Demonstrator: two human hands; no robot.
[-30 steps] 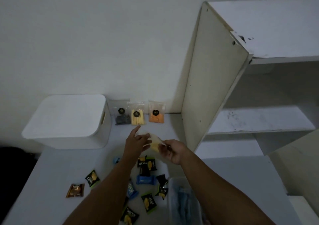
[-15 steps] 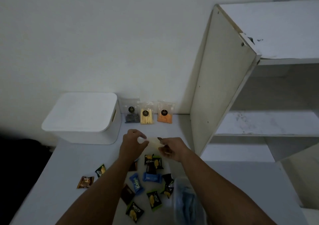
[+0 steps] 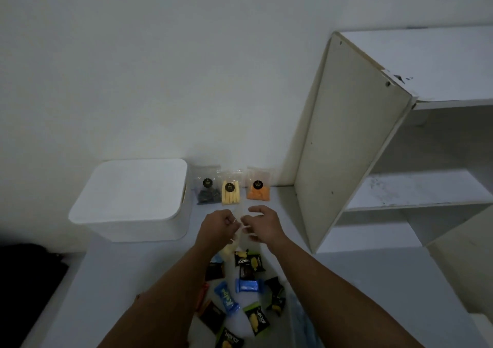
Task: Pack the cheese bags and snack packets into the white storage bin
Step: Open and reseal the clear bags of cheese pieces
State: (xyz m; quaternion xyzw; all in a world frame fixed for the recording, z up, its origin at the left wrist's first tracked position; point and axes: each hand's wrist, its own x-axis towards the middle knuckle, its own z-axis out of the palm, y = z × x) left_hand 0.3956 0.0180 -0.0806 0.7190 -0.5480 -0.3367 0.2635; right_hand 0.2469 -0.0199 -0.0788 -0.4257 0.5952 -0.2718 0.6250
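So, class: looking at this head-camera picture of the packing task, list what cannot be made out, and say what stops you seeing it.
- Inside of the white storage bin: hidden by its closed lid.
- Clear bag between the left hand and right hand: transparent, blurred, contents unreadable.
- Round labels on the three bags by the wall: print too small.
- Snack packets under the forearms: partly covered; the nearest cut off by the bottom edge.
- Clear container: dim, hidden by the right arm.
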